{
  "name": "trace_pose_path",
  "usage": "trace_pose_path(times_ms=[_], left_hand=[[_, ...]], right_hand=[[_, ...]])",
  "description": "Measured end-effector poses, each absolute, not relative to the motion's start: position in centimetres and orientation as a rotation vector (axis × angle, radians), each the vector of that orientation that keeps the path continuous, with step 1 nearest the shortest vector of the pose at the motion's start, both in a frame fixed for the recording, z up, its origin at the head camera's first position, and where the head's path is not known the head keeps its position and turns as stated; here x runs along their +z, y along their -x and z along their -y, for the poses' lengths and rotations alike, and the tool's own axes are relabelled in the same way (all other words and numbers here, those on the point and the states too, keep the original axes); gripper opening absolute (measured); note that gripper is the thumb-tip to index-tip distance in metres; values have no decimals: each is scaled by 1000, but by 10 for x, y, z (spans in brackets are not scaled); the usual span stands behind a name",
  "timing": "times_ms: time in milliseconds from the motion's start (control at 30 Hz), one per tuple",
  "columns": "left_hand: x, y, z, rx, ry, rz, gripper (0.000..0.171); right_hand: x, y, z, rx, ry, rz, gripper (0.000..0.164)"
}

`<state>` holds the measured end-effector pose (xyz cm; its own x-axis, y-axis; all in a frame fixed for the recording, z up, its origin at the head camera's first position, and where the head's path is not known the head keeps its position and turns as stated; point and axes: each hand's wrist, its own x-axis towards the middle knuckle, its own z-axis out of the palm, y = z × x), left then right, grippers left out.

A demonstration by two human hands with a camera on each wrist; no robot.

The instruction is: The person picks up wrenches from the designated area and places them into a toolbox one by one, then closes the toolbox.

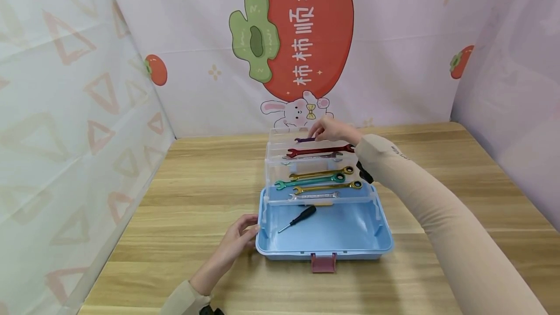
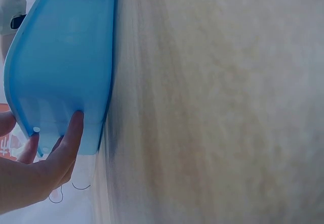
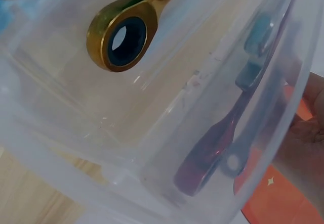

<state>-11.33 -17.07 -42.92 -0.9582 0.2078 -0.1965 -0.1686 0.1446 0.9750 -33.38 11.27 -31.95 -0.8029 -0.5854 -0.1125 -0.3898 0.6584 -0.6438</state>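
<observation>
A small purple wrench point(image 1: 305, 139) is pinched by my right hand point(image 1: 330, 129) at the topmost clear tray; its far end is hidden by the fingers. In the right wrist view that hand point(image 3: 302, 143) shows only in part, behind the clear plastic. My left hand point(image 1: 238, 237) rests against the left side of the blue toolbox point(image 1: 323, 255). Seen from the left wrist, its extended fingers point(image 2: 74, 128) touch the outer wall. Below the purple wrench, the clear trays hold a red wrench point(image 1: 321, 150), a teal wrench point(image 1: 310, 181) and gold wrenches point(image 1: 328, 188).
A black-handled screwdriver point(image 1: 303, 215) lies in the box's blue base. A silver wrench point(image 1: 314, 196) is in the lowest tray. The pink latch point(image 1: 323, 263) hangs at the front. The wooden table point(image 1: 197, 183) extends to both sides, with a printed cloth point(image 1: 393, 62) behind.
</observation>
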Motion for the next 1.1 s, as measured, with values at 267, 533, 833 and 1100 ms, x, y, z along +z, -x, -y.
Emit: trace_pose_path(times_ms=[267,533,833,1100], left_hand=[[-429,113,171,1890,-28,-2133,41],[-429,113,170,1885,-35,-2140,41],[-431,112,171,1884,-33,-2150,41],[-427,114,171,1872,-32,-2161,41]], right_hand=[[-331,347,-115,-951,825,-2548,20],[-323,331,-110,-880,691,-2634,23],[-325,329,-107,-881,700,-2686,23],[-318,319,-116,-930,717,-2778,21]])
